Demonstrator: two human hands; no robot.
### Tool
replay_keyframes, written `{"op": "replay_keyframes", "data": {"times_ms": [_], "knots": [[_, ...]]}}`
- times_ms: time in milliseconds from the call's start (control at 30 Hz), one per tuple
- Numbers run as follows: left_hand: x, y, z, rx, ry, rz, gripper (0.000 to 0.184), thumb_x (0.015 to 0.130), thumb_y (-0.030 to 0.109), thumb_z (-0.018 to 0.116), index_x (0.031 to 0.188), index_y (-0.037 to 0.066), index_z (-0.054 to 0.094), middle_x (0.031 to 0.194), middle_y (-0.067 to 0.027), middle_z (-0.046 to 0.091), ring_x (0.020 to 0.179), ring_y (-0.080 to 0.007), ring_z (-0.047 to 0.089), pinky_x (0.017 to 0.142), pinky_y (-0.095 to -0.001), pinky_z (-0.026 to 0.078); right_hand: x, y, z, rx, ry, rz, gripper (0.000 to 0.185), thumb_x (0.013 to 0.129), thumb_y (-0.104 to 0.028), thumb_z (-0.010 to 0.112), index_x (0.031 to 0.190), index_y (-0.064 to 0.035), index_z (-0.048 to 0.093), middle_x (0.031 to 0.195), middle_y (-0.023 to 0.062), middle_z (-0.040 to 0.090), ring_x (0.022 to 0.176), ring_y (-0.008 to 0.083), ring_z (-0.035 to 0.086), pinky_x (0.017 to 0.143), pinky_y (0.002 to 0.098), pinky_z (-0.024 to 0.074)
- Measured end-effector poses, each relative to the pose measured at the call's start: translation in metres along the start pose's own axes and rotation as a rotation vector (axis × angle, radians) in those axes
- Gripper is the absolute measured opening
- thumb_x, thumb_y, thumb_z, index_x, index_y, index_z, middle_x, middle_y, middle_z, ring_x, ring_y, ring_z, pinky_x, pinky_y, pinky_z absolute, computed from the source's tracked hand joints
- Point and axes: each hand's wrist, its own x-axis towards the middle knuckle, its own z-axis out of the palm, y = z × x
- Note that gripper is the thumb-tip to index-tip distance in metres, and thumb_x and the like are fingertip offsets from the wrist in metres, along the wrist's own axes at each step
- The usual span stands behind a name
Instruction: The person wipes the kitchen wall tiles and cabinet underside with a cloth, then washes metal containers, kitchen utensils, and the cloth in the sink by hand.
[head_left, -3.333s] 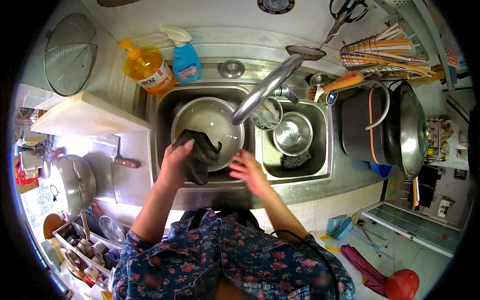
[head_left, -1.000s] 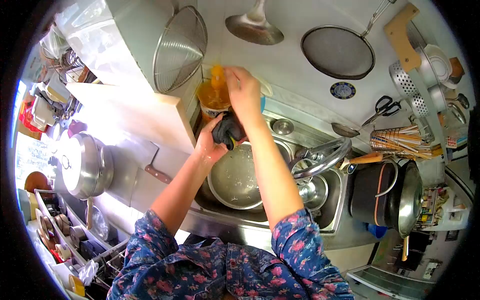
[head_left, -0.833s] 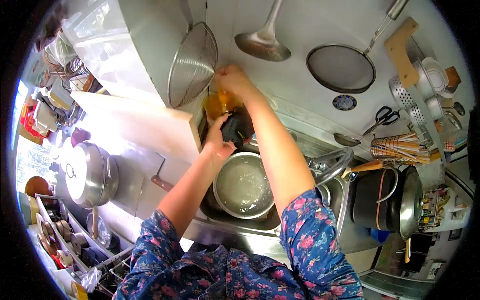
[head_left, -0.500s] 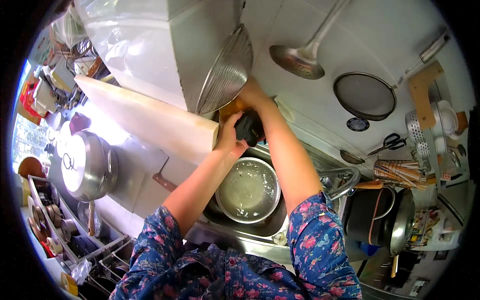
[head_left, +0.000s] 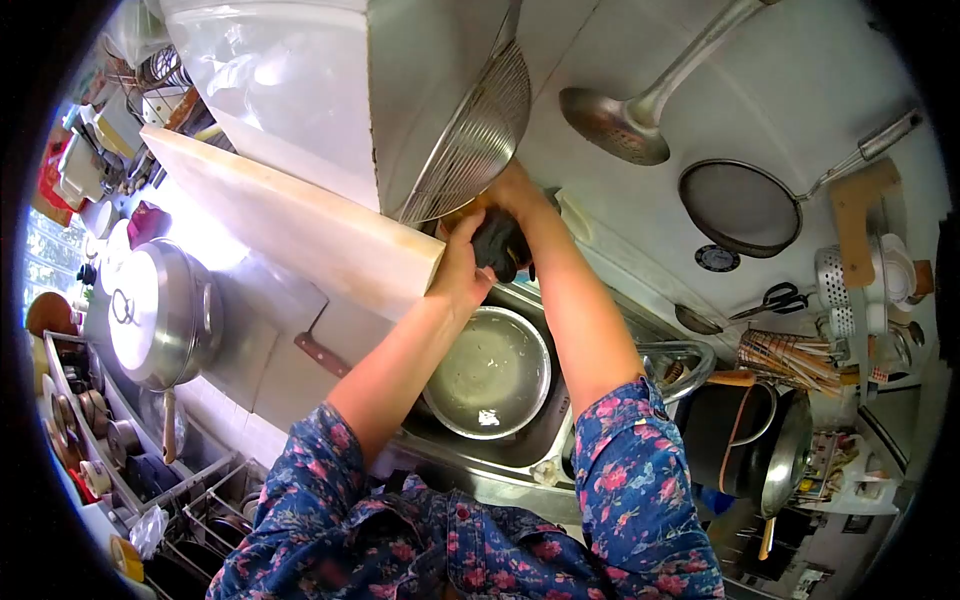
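Note:
My left hand [head_left: 466,265] is closed around a dark, rounded black object [head_left: 498,246] just beyond the sink; its kind is unclear. Reaching past it on the far side is my right hand [head_left: 514,190], its fingers hidden behind the black object and a hanging wire skimmer [head_left: 478,140]. An orange-brown thing [head_left: 464,214] shows partly between the hands, under the skimmer. Below my forearms, a round metal basin [head_left: 545,372] holding cloudy water stands in the steel sink [head_left: 540,440].
A thick cutting board [head_left: 300,225] stands on edge to the left, with a knife [head_left: 322,354] and a lidded pot [head_left: 165,310] beyond. A slotted ladle [head_left: 635,125] and a strainer [head_left: 740,208] hang on the wall. The faucet [head_left: 690,365] is at the right, near a chopsticks basket [head_left: 785,360].
The view has shifted slightly, so the wall tools sit lower in the picture. Both hands remain at the black object, and the bright reflections on the basin's water have changed.

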Motion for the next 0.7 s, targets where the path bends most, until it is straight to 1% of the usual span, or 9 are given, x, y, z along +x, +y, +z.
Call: {"op": "replay_keyframes", "data": {"times_ms": [67,167,267,333,367,467,500,567,700], "knots": [[-0.012,-0.001,0.000,0.057,0.012,0.035,0.027,0.081,0.029,0.063,0.104,0.018,0.057,0.099,0.0042,0.063,0.089,-0.0105,0.060,0.060,-0.0241,0.040,0.011,-0.002,0.006,0.320,0.000,0.213,0.034,0.087,-0.025,0.048,0.097,0.0037,0.064,0.107,0.0238,0.060,0.104,0.0392,0.054,0.087,0.0421,0.0427],[-0.014,-0.008,-0.014,0.109,0.014,-0.009,0.028,0.083,0.028,0.062,0.109,0.017,0.057,0.103,0.0043,0.062,0.094,-0.0105,0.058,0.066,-0.0253,0.040,-0.012,-0.031,-0.027,0.253,0.007,0.200,0.039,0.088,-0.030,0.047,0.100,0.0036,0.063,0.110,0.0244,0.059,0.102,0.0401,0.055,0.087,0.0414,0.0428],[-0.019,-0.019,-0.032,0.074,-0.082,-0.024,0.041,0.080,0.030,0.065,0.117,0.018,0.053,0.110,0.0036,0.059,0.099,-0.0125,0.055,0.077,-0.0306,0.038,-0.057,-0.093,-0.064,0.248,0.212,0.308,0.041,0.089,-0.032,0.048,0.104,0.0038,0.060,0.108,0.0240,0.059,0.102,0.0394,0.055,0.088,0.0402,0.0428],[-0.015,-0.026,-0.058,0.101,-0.166,-0.033,0.043,0.083,0.032,0.062,0.121,0.016,0.052,0.117,0.0021,0.056,0.109,-0.0154,0.050,0.092,-0.0423,0.031,-0.111,-0.124,-0.062,0.234,0.624,0.129,0.039,0.090,-0.030,0.049,0.107,0.0035,0.059,0.107,0.0244,0.060,0.100,0.0386,0.056,0.088,0.0397,0.0429],[-0.018,-0.030,-0.067,0.106,-0.174,-0.038,0.043,0.084,0.033,0.060,0.122,0.016,0.051,0.119,0.0020,0.055,0.113,-0.0158,0.048,0.096,-0.0464,0.028,-0.143,-0.137,-0.060,0.334,0.713,0.174,0.035,0.089,-0.024,0.054,0.109,0.0037,0.058,0.104,0.0183,0.062,0.099,0.0292,0.058,0.089,0.0348,0.0417],[-0.064,-0.027,-0.065,0.207,-0.264,-0.036,0.032,0.090,0.030,0.053,0.114,0.008,0.053,0.110,-0.0042,0.059,0.102,-0.0170,0.055,0.091,-0.0374,0.040,-0.223,-0.122,-0.006,0.062,0.932,0.185,0.040,0.090,-0.023,0.055,0.122,-0.0002,0.048,0.119,0.0175,0.054,0.115,0.0307,0.047,0.099,0.0390,0.0338],[-0.075,-0.030,-0.066,0.217,-0.360,-0.058,0.031,0.092,0.029,0.052,0.112,0.007,0.054,0.108,-0.0055,0.060,0.100,-0.0172,0.057,0.088,-0.0347,0.042,-0.237,-0.108,0.015,0.176,0.877,0.388,0.041,0.092,-0.028,0.053,0.124,-0.0026,0.047,0.120,0.0160,0.054,0.113,0.0280,0.050,0.098,0.0400,0.0370],[-0.100,-0.043,-0.061,0.272,-0.320,-0.058,0.024,0.093,0.027,0.051,0.100,0.005,0.057,0.099,-0.0065,0.061,0.090,-0.0162,0.059,0.080,-0.0294,0.047,-0.257,-0.068,0.045,1.847,0.588,0.535,0.043,0.092,-0.035,0.053,0.123,-0.0059,0.048,0.117,0.0142,0.056,0.108,0.0256,0.054,0.094,0.0389,0.0424],[-0.087,-0.072,-0.089,0.325,-0.067,0.154,0.026,0.090,0.030,0.058,0.096,0.006,0.056,0.096,-0.0056,0.060,0.091,-0.0169,0.056,0.080,-0.0313,0.047,-0.292,-0.083,0.078,1.728,0.695,0.646,0.038,0.092,-0.033,0.054,0.119,-0.0064,0.051,0.104,0.0090,0.060,0.100,0.0225,0.058,0.088,0.0354,0.0462]]}}
